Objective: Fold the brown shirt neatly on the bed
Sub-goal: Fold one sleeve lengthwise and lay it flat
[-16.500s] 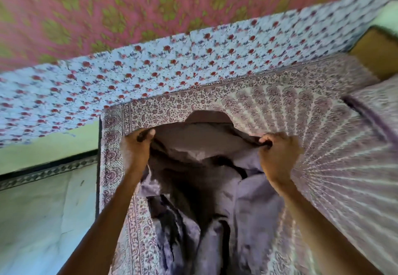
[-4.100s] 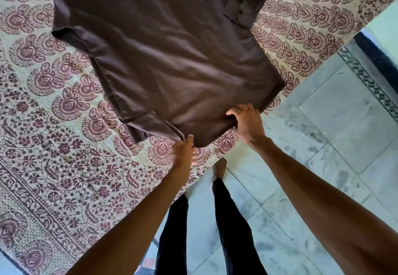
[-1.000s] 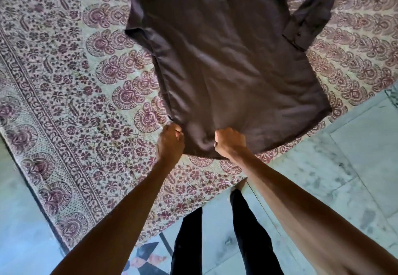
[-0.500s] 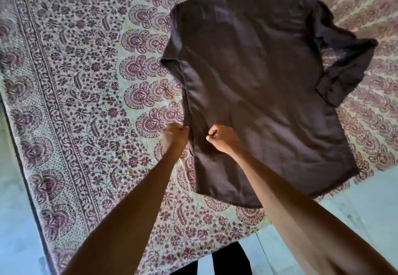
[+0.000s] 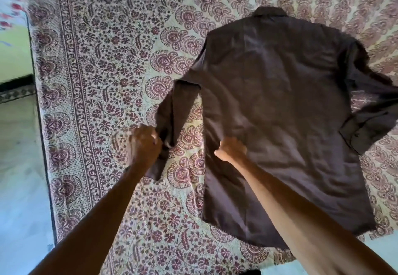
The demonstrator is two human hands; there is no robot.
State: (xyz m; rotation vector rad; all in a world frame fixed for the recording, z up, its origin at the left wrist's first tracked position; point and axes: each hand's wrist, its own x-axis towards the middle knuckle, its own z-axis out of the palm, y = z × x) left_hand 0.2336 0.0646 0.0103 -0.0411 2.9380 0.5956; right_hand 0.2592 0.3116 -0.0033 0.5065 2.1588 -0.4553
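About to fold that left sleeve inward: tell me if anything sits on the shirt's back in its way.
Nothing visible does. The left hand grips the sleeve; only the right hand rests at the brown shirt's left edge.

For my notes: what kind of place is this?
Probably a bedroom at home: a brown shirt is spread on a bed with a printed floral bedsheet, above a pale tiled floor.

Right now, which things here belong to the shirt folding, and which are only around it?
Belong to the job:
- brown shirt, back up on the bed
- its left sleeve
- left hand, gripping that sleeve
- right hand, at the shirt's side
- patterned bedsheet

Only around:
- tiled floor
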